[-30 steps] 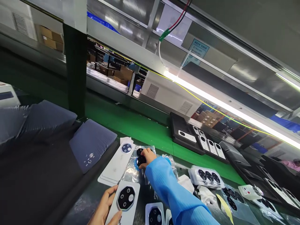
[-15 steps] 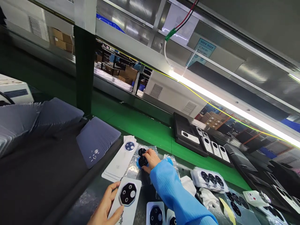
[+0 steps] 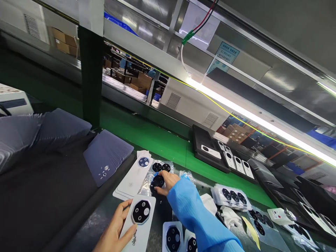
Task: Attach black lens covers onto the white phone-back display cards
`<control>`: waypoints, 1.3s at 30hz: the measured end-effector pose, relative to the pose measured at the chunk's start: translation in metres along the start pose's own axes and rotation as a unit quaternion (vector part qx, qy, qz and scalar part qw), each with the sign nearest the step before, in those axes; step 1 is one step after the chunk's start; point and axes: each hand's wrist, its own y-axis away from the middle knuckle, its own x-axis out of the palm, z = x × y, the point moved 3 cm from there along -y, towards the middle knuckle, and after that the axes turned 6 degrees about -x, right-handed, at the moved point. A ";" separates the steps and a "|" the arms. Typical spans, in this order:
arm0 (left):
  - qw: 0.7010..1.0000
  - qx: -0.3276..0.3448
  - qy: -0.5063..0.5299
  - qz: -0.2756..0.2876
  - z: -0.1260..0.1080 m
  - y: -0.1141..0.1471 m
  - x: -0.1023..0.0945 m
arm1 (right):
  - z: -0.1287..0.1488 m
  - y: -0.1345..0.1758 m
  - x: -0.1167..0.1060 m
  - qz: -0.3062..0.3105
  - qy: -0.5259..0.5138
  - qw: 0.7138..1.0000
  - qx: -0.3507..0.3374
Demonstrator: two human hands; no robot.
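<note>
My left hand (image 3: 114,227) grips a white phone back panel (image 3: 143,231) by its edges, thumb across the front. The panel carries a black octagonal camera plate with several round holes. Just beyond it, my right hand (image 3: 169,182), in a blue sleeve, pinches a black camera lens cover (image 3: 157,182) between thumb and fingers. That cover is over a clear plastic film (image 3: 145,187), where more black covers (image 3: 166,168) lie. To their left are stacked white sheets (image 3: 132,175) bearing a printed camera pattern. Two panels with black camera plates (image 3: 172,238) lie nearer me.
Blue-grey sheets (image 3: 107,154) stand in stacks on black cloth (image 3: 52,196) at left. Black trays (image 3: 207,162) with white panels sit at back right. Wrapped lens covers (image 3: 231,197), crumpled white cloth (image 3: 231,218) and a white bottle (image 3: 280,216) lie right. A lit tube (image 3: 236,105) hangs overhead.
My right hand has drawn the lens cover slightly nearer and to the left, uncovering two others on the film. The left hand still holds the panel; the view has shifted a little.
</note>
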 end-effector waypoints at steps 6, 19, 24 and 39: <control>0.996 -0.047 0.040 0.069 -0.020 0.003 0.021 | -0.008 0.049 -0.039 -0.085 -0.021 0.996 -0.006; 0.924 -0.177 0.046 0.337 -0.004 0.024 0.118 | 0.000 0.228 0.032 -0.302 -0.145 0.940 0.067; 0.906 -0.228 0.070 0.349 0.005 0.031 0.131 | -0.004 0.237 0.057 -0.336 -0.116 0.929 0.101; 0.902 -0.261 0.063 0.338 0.009 0.026 0.134 | -0.018 0.235 0.067 -0.318 -0.151 0.930 0.105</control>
